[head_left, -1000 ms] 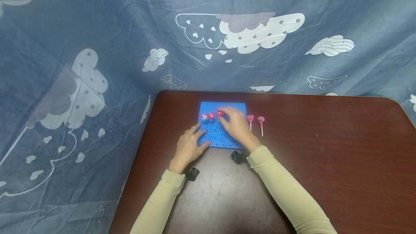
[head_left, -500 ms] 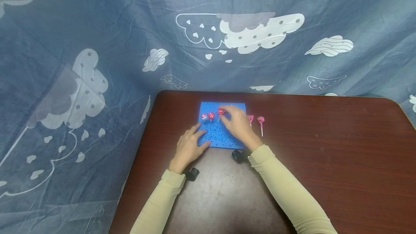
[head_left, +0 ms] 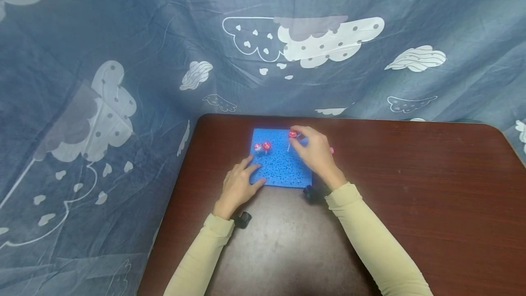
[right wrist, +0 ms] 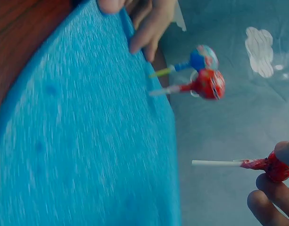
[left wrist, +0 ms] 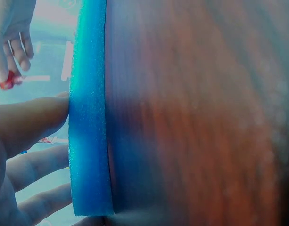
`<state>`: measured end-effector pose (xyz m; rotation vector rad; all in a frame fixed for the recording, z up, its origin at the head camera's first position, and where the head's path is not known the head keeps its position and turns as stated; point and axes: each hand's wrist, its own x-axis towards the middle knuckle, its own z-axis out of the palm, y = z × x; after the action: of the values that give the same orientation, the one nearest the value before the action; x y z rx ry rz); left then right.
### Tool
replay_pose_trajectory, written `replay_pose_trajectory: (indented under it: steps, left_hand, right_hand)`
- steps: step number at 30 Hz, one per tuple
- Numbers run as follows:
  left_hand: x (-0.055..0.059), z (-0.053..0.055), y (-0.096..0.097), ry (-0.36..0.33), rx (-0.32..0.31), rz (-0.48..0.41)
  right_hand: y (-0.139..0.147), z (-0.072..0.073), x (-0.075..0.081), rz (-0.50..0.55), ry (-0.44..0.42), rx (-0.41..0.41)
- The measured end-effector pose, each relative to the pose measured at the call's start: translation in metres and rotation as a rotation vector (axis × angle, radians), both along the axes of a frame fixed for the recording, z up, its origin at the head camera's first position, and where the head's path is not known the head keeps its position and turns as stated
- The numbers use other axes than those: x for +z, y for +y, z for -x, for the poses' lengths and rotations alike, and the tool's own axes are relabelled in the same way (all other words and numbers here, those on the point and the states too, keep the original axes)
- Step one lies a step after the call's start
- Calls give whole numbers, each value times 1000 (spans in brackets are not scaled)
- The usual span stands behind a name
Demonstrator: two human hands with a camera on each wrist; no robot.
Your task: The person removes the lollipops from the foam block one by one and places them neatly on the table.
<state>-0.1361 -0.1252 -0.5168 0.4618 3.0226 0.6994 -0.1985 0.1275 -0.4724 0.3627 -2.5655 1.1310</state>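
Observation:
My right hand [head_left: 315,151] pinches a red-wrapped lollipop [head_left: 292,134] by its head, above the far right part of a blue foam board [head_left: 283,168]. In the right wrist view the white stick [right wrist: 215,163] of this lollipop hangs free of the board. Two lollipops stand in the board near its left side: a red one [right wrist: 210,84] and a blue one [right wrist: 201,57] with a yellowish stick. My left hand [head_left: 238,185] rests at the board's left front corner, fingers spread and thumb against the front edge.
A pink lollipop [head_left: 331,150] on the brown table [head_left: 411,186] is mostly hidden behind my right hand. Whether another pink one lies under that hand I cannot tell. A blue cloud-patterned curtain [head_left: 263,90] hangs behind and at the left of the table.
My right hand has lifted the red lollipop up from the board and carried it right and farther back. It now covers more of the pink lollipops. My left hand has stayed still.

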Motion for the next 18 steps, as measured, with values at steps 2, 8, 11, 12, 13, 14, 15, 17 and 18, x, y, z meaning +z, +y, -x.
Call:
replay_pose_trajectory:
  steps: [2, 8, 11, 12, 13, 14, 15, 17, 18]
  left_hand:
    - [0, 0, 0, 1, 1, -1]
    - [-1, 0, 0, 2, 4, 3]
    - [-1, 0, 0, 5, 5, -1]
    - [-2, 0, 0, 5, 5, 0]
    - [-2, 0, 0, 5, 5, -1]
    - [-2, 0, 0, 5, 5, 0]
    - [-2, 0, 0, 6, 4, 1]
    - [-2, 0, 0, 4, 3, 1]
    - [-2, 1, 0, 1, 4, 1]
  right_hand:
    - [8, -1, 1, 10, 9, -14]
    - [31, -4, 5, 54, -10, -57]
    - [41, -7, 7, 63, -23, -82]
    - [45, -8, 7, 62, -21, -90]
    - [49, -9, 8, 61, -18, -100]
    - [52, -11, 8, 56, -11, -112]
    - [56, -12, 8, 53, -8, -124]
    - [64, -15, 8, 49, 4, -146]
    - [68, -16, 8, 47, 8, -158]
